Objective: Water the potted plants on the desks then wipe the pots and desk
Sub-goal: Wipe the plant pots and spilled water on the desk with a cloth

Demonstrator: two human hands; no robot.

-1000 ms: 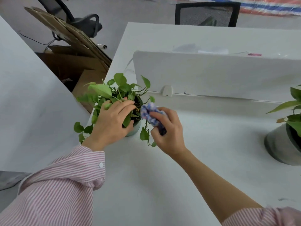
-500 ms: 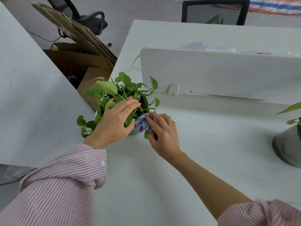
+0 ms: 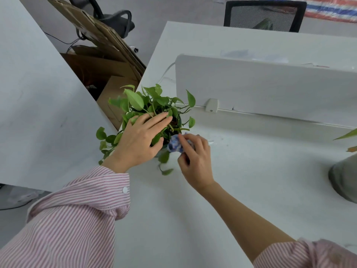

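A small potted plant [image 3: 154, 105] with trailing green leaves stands near the left edge of the white desk [image 3: 251, 171]. My left hand [image 3: 139, 140] lies over its top and near side, fingers spread among the leaves, holding it steady. Most of the pot is hidden under that hand and the foliage. My right hand [image 3: 195, 161] is shut on a crumpled blue-and-white cloth [image 3: 174, 145] and presses it against the pot's right side, low down by the desk.
A second, grey pot [image 3: 343, 180] with long leaves sits at the right edge. A white divider panel [image 3: 270, 88] runs behind the plant. A few water drops [image 3: 211, 141] lie on the desk beside it. Cardboard boxes [image 3: 100, 60] and an office chair [image 3: 264, 15] stand beyond.
My right hand has moved the cloth from the pot's upper rim down and around its near right side. My left hand has stayed on the plant. The view has shifted slightly.
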